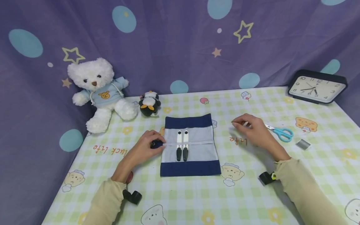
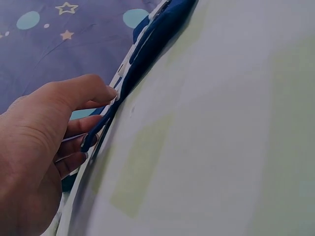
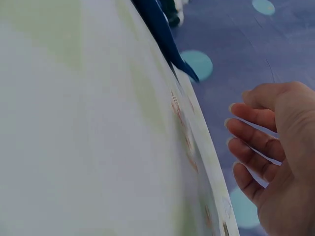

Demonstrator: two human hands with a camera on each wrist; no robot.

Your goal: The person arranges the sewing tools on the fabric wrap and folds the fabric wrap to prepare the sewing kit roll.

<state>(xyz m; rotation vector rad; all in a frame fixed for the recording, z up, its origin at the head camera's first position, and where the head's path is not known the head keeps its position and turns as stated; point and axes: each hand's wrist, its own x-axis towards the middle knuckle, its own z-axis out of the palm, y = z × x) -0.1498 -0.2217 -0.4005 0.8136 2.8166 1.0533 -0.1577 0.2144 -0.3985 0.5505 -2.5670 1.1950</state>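
In the head view a navy-and-grey cloth tool roll (image 1: 190, 169) lies spread flat. Two slim white tools (image 1: 186, 137) with black lower ends sit side by side under its pale strap. At the roll's left edge, my left hand (image 1: 146, 143) holds a dark navy tab (image 1: 156, 144) between thumb and fingers; the left wrist view shows the tab (image 2: 101, 125) lying along the fingertips. Off to the right, my right hand (image 1: 251, 129) hovers over the table with loosely curved fingers and nothing in them. Blue-handled scissors (image 1: 283, 134) lie beyond its wrist, the blades partly hidden.
Beside the scissors is a small grey shiny piece (image 1: 303, 144). A black-framed clock (image 1: 317, 87) stands at the back right. A white teddy bear (image 1: 99, 93) and a penguin toy (image 1: 150, 104) sit at the back left. A patterned cloth (image 1: 197, 200) covers the table.
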